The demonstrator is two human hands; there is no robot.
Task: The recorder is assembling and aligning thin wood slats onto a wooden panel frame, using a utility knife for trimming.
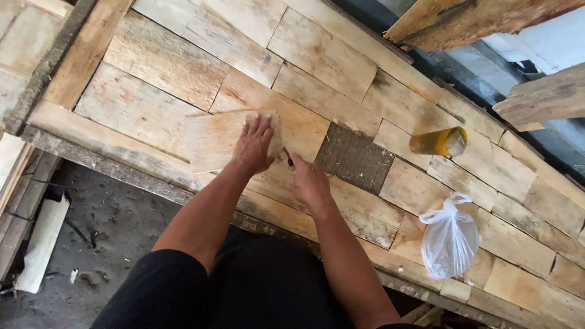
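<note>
Wood-patched panel (341, 67) nearly filled, one dark uncovered rectangle (354, 157) left near the middle. Loose thin board (213, 141) pinned flat left of that gap under left hand (255, 146), fingers spread. Right hand (309, 181) closed on small dark tool (287, 158) at board's right edge. Open room far side; yellow canister (440, 141), plastic bag (450, 239) right.

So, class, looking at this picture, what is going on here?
A person leans over a large panel of pale patchwork wooden boards. The left hand lies flat on a loose pale rectangular wood piece. The right hand holds a small dark tool, beside a dark rough gap. A yellow cylindrical can and a white knotted plastic bag rest nearby.
</note>
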